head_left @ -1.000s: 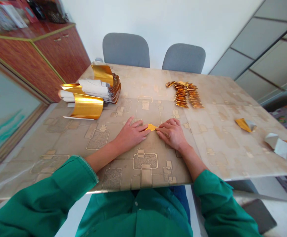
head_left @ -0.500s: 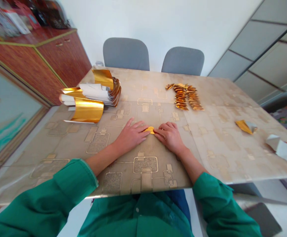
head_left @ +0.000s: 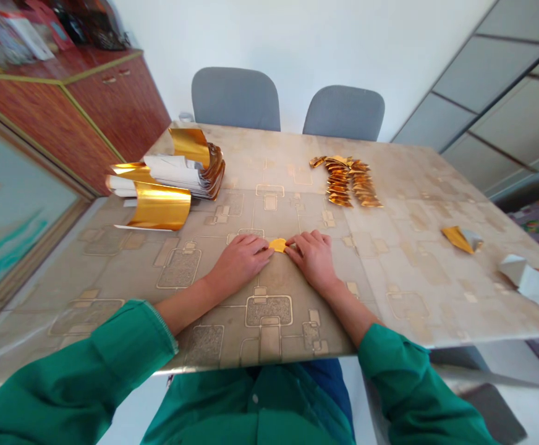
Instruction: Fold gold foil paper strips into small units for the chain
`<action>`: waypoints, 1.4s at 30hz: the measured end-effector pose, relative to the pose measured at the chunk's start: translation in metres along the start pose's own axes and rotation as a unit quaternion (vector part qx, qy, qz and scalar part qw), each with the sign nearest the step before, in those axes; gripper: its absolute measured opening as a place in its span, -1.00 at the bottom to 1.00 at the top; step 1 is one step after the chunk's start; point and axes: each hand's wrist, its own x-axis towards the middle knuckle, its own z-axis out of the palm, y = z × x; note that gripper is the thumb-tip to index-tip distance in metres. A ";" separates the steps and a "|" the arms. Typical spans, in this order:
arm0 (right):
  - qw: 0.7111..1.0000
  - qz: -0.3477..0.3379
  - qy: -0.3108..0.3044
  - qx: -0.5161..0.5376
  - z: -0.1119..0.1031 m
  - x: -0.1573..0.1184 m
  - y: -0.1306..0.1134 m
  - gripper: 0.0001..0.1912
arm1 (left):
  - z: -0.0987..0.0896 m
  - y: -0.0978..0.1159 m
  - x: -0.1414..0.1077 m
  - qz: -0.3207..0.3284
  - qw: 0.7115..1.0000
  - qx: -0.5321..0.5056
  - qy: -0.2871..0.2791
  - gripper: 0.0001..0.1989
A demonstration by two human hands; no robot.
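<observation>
- Small gold foil piece (head_left: 277, 245) lies on the patterned table top (head_left: 413, 259), between both hands.
- Left hand (head_left: 239, 262): open, palm down, fingers toward the piece's left edge, no grip.
- Right hand (head_left: 313, 259): open, fingers slightly curved at its right edge; contact unclear.
- Farther off: curled gold-and-white foil sheets (head_left: 172, 179), folded gold pieces (head_left: 346, 182) in overlapping rows.

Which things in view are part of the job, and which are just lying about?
Part of the job:
left hand
right hand
small gold foil piece between them
rolled gold-and-white sheets
row of folded gold foil pieces
folded gold foil piece

Lying about:
grey chair
wooden cabinet
</observation>
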 end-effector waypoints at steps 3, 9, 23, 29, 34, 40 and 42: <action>1.000 -0.012 -0.002 -0.020 -0.001 0.001 -0.001 -0.80 | -0.002 0.004 -0.003 -0.004 1.000 -0.002 -0.001 -0.85; 0.998 0.031 -0.032 -0.043 0.003 0.003 -0.018 -0.83 | -0.002 0.011 0.004 -0.007 1.000 0.012 -0.022 -0.81; 0.995 0.058 -0.068 -0.044 0.001 0.002 -0.019 -0.85 | 0.003 0.006 0.012 -0.027 1.000 0.009 -0.010 -0.81; 0.997 0.004 -0.047 -0.064 0.002 -0.001 -0.015 -0.81 | 0.015 -0.003 0.015 -0.008 1.000 0.011 -0.008 -0.83; 0.994 -0.025 -0.034 -0.096 0.003 -0.003 -0.014 -0.78 | 0.014 -0.002 0.018 -0.018 0.999 0.019 -0.029 -0.78; 0.992 -0.011 -0.071 -0.106 0.001 -0.002 -0.016 -0.76 | 0.006 0.008 0.020 -0.062 0.997 0.026 -0.040 -0.81; 0.991 0.006 -0.093 -0.095 -0.001 0.000 -0.016 -0.75 | 0.006 0.007 0.018 -0.072 0.997 0.012 -0.033 -0.81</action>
